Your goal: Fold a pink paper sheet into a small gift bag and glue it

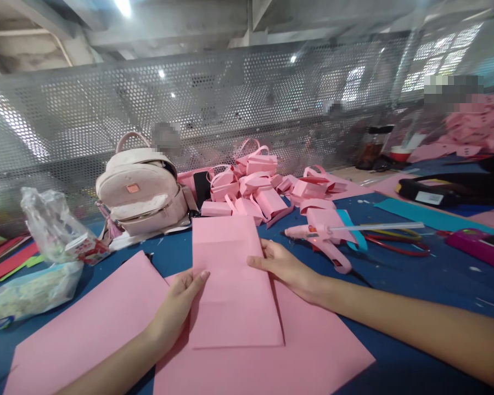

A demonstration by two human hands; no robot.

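Between my two hands is a folded sheet of pink paper (233, 307), tilted up above the table with crease lines across it. My left hand (185, 296) grips its left edge, thumb on the front face. On the opposite edge, my right hand (286, 269) pinches it with the thumb in front and the fingers behind, partly hidden. Beneath it lies a flat pink sheet (313, 351), and another pink sheet (90, 323) rests to the left. A pink hot glue gun (319, 236) with a clear glue stick lies beyond my right hand.
Several small pink paper baskets (255, 186) are heaped at the back. A cream backpack (144, 186) and clear plastic bags (49, 230) stand left. Scissors with red handles (399, 247) and a magenta tool (477, 247) lie right. A perforated metal screen (230, 104) runs behind.
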